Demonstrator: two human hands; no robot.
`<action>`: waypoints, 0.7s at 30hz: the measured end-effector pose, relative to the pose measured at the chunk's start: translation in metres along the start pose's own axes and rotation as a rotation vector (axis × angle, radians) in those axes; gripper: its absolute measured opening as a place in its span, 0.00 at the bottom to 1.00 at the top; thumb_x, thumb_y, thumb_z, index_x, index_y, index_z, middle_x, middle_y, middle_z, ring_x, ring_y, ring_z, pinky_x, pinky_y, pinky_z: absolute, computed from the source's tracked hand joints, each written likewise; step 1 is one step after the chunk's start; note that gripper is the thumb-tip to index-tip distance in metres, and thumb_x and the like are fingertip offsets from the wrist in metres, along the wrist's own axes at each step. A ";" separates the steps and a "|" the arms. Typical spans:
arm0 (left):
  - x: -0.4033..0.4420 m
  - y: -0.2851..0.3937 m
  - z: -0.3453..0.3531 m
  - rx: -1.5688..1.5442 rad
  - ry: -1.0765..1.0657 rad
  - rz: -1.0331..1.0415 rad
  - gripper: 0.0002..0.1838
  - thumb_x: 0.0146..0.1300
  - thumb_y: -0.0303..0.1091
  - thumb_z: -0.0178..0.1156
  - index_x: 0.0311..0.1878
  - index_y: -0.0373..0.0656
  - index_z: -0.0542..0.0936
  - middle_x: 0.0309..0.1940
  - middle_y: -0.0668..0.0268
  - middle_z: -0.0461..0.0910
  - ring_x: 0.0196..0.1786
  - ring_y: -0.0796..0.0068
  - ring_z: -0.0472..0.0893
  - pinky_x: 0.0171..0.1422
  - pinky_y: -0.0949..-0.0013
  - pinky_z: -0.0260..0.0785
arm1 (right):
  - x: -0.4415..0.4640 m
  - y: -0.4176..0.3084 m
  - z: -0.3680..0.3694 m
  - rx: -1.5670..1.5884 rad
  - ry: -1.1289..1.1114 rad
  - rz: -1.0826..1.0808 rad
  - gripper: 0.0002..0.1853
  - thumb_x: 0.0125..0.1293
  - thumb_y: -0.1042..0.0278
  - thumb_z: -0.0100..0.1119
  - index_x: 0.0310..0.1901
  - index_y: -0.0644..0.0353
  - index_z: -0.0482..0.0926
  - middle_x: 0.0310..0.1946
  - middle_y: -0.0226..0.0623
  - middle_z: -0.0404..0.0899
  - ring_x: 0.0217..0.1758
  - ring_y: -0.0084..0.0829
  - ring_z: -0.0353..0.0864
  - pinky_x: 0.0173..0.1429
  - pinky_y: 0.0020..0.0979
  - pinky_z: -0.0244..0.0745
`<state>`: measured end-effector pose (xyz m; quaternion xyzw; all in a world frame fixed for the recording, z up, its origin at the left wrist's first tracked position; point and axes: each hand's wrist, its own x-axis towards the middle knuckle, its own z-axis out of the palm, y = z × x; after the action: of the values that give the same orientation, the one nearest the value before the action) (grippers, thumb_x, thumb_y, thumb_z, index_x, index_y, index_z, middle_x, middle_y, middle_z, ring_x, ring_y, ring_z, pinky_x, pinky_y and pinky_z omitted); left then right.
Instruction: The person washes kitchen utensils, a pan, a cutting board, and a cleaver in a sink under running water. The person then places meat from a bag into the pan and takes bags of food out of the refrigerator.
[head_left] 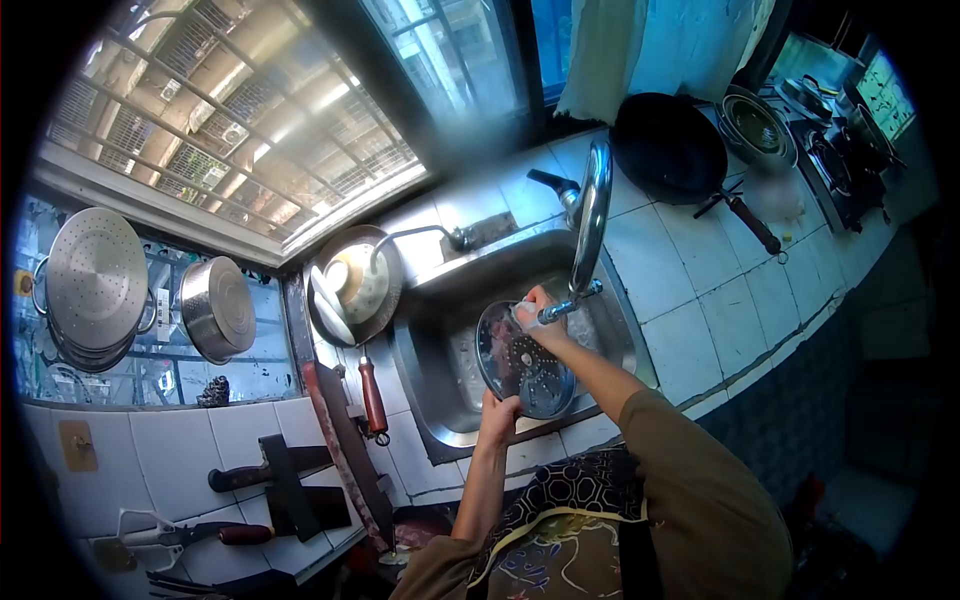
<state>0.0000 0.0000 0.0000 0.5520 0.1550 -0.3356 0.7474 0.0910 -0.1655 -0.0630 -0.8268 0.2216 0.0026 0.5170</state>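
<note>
Over the steel sink (pixel 420 375) a round, see-through glass lid (pixel 548 392) is held tilted, wet with drops and with a small knob at its centre. My left hand (pixel 500 412) grips its near rim, thumb on the upper face. At the far rim, under the tap, my right hand (pixel 540 318) is closed with its fingers curled against the glass. Something pale shows at those fingers, too blurred to name. The chrome tap (pixel 592 215) arches above, its spout end right beside my right hand.
Left of the sink stand a pan (pixel 372 318) with bowls in it and a red-handled utensil (pixel 372 395). Knives (pixel 240 478) hang on the left wall, below a steel pot (pixel 220 310). A black wok (pixel 668 150) sits behind the right counter, its handle pointing forward.
</note>
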 end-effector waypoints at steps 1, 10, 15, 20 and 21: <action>0.002 0.000 0.003 -0.065 0.015 0.043 0.29 0.39 0.14 0.48 0.51 0.38 0.66 0.38 0.66 0.73 0.35 0.78 0.74 0.28 0.79 0.64 | -0.003 0.006 -0.001 0.002 0.063 -0.053 0.12 0.50 0.64 0.54 0.35 0.59 0.69 0.38 0.45 0.72 0.41 0.43 0.73 0.45 0.39 0.67; 0.026 0.015 0.003 -0.327 -0.017 0.069 0.29 0.34 0.12 0.44 0.47 0.38 0.68 0.35 0.63 0.73 0.36 0.69 0.76 0.35 0.73 0.70 | -0.069 -0.022 0.007 0.282 -0.177 -0.401 0.11 0.45 0.69 0.56 0.33 0.59 0.76 0.34 0.38 0.71 0.38 0.37 0.74 0.43 0.31 0.68; 0.028 0.008 -0.007 -0.380 -0.129 0.012 0.31 0.34 0.11 0.43 0.49 0.38 0.66 0.36 0.63 0.72 0.35 0.70 0.76 0.33 0.74 0.70 | -0.059 -0.042 0.001 0.260 -0.191 -0.462 0.12 0.42 0.70 0.57 0.32 0.59 0.79 0.33 0.37 0.71 0.39 0.36 0.74 0.44 0.30 0.69; 0.001 0.014 0.009 -0.375 -0.022 -0.019 0.33 0.34 0.10 0.42 0.52 0.36 0.65 0.38 0.62 0.72 0.36 0.68 0.75 0.36 0.73 0.70 | 0.002 -0.017 0.004 0.136 -0.009 -0.411 0.11 0.44 0.65 0.57 0.31 0.56 0.78 0.34 0.37 0.70 0.40 0.39 0.73 0.44 0.35 0.69; -0.001 0.016 0.008 -0.398 0.006 -0.015 0.33 0.34 0.10 0.41 0.52 0.36 0.65 0.39 0.61 0.72 0.37 0.67 0.75 0.37 0.72 0.70 | 0.002 -0.014 0.000 0.095 -0.037 -0.372 0.11 0.45 0.64 0.57 0.32 0.55 0.78 0.34 0.38 0.70 0.40 0.40 0.73 0.45 0.36 0.68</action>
<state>0.0090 -0.0047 0.0143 0.3934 0.2245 -0.3022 0.8388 0.0979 -0.1612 -0.0519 -0.8280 0.0552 -0.0884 0.5510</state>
